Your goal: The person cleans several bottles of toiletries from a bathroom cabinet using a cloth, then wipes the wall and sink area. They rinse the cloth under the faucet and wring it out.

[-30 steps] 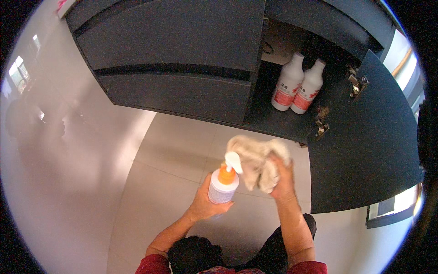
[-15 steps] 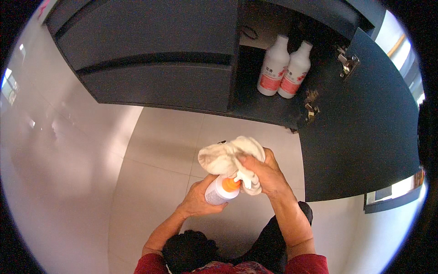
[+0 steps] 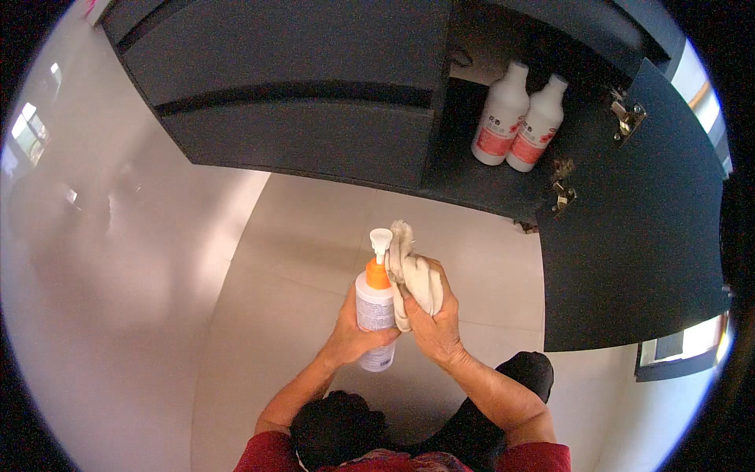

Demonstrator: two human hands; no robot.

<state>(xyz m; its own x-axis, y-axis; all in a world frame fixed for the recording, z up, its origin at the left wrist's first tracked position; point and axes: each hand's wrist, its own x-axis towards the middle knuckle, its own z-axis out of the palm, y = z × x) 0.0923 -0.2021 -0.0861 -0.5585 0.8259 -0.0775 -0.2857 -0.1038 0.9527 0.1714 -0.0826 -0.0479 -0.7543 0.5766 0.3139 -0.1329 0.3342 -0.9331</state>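
Upright in front of me is a white pump bottle [image 3: 375, 311] with an orange collar and a white nozzle. My left hand [image 3: 351, 334] is wrapped round its body, the thumb across the front. Bunched in my right hand [image 3: 439, 326] is a cream cloth [image 3: 419, 282], pressed along the bottle's right side near the collar. The right fingers behind the cloth are partly hidden.
Ahead stands a dark cabinet [image 3: 299, 130] with its door [image 3: 629, 236] swung out to the right on metal hinges. Two white bottles [image 3: 503, 114] with pink labels stand inside, side by side. Below lies a pale tiled floor [image 3: 275, 267].
The bottle has turned from tilted to upright, its nozzle now showing above the collar. The cloth has moved off the top to the bottle's right side. My view has shifted slightly left.
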